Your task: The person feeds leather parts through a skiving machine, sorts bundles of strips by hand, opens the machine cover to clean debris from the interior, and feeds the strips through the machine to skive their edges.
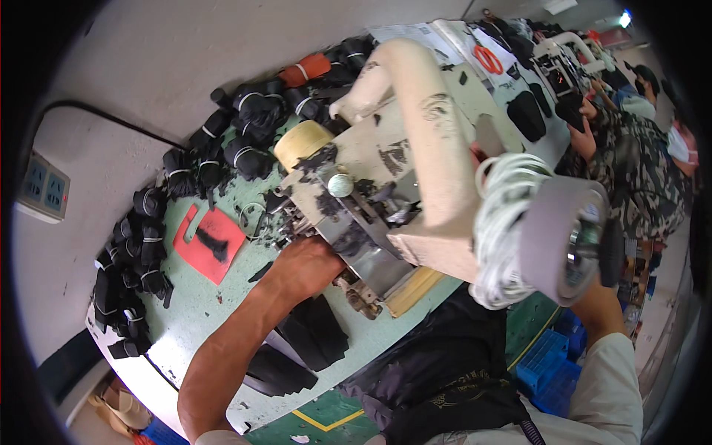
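Note:
My left hand [313, 258] reaches into the metal mechanism at the left side of a cream-coloured sewing machine [437, 141]. Its fingers are hidden among the metal parts, so I cannot see what they touch. On the right, my right hand [591, 298] is mostly hidden behind the machine's grey handwheel [552, 237]; little more than the wrist shows. A thick coil of white cord or ties [500, 230] hangs around the machine beside that wheel. Dark fabric pieces [315, 334] lie flat on the green tabletop [189, 326], just below my left forearm.
Tied black fabric bundles [256, 111] line the table's far and left edges. Nearby lie a red card [211, 241] and a yellow roll [304, 142]. Orange-handled scissors [487, 59] rest farther back. A person in camouflage [638, 163] works at the right, above blue crates [545, 363].

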### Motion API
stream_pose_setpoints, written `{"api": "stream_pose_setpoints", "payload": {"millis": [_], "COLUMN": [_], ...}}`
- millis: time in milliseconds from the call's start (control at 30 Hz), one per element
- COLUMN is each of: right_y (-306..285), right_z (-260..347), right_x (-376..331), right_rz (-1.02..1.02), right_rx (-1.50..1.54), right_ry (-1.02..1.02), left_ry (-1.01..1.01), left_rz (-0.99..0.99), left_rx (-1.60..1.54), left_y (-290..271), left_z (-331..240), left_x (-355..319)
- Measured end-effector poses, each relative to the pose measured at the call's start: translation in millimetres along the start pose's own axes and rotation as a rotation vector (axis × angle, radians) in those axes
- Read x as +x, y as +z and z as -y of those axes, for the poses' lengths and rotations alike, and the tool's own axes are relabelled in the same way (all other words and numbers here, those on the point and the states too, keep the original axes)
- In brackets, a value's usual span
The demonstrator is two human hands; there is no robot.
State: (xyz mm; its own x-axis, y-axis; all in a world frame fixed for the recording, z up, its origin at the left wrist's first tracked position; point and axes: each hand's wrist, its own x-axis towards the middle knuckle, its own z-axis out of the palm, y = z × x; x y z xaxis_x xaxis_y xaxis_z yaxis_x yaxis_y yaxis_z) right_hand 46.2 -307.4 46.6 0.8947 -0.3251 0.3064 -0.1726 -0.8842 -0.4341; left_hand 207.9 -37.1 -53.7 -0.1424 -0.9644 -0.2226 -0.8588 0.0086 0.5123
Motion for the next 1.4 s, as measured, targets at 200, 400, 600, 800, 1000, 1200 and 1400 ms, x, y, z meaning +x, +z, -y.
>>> {"api": "stream_pose_setpoints", "payload": {"millis": [200, 400, 600, 800, 1000, 1200, 1400], "right_y": [13.0, 8.5, 14.2, 17.6, 11.5, 14.4, 20.2], "right_z": [-2.5, -3.3, -2.2, -0.8, -5.7, -5.0, -17.2], "right_x": [-7.3, -9.2, -11.9, -14.7, -16.6, -12.0, -26.6], "right_rz": [-0.109, -0.260, -0.213, -0.245, -0.304, -0.304, -0.528], "right_rx": [-0.066, -0.108, -0.101, -0.124, -0.097, -0.043, 0.370], "right_ry": [0.207, 0.115, 0.223, 0.223, 0.205, 0.207, 0.200], "left_ry": [-0.055, -0.627, -1.190, -1.531, -1.664, -1.511, -1.121], "left_rz": [-0.371, -0.608, -0.734, -0.693, -0.455, -0.896, -1.372], "left_rx": [-0.097, -0.609, -0.541, -0.534, -0.254, -0.360, -0.787], "left_y": [-2.8, 10.9, 32.1, 2.1, -6.8, 13.8, -24.4], "left_z": [-26.2, -112.9, -100.6, 26.7, 79.7, 99.4, -1.8], "left_x": [-44.7, -115.0, -149.5, -128.3, -80.3, -117.4, -126.9]}}
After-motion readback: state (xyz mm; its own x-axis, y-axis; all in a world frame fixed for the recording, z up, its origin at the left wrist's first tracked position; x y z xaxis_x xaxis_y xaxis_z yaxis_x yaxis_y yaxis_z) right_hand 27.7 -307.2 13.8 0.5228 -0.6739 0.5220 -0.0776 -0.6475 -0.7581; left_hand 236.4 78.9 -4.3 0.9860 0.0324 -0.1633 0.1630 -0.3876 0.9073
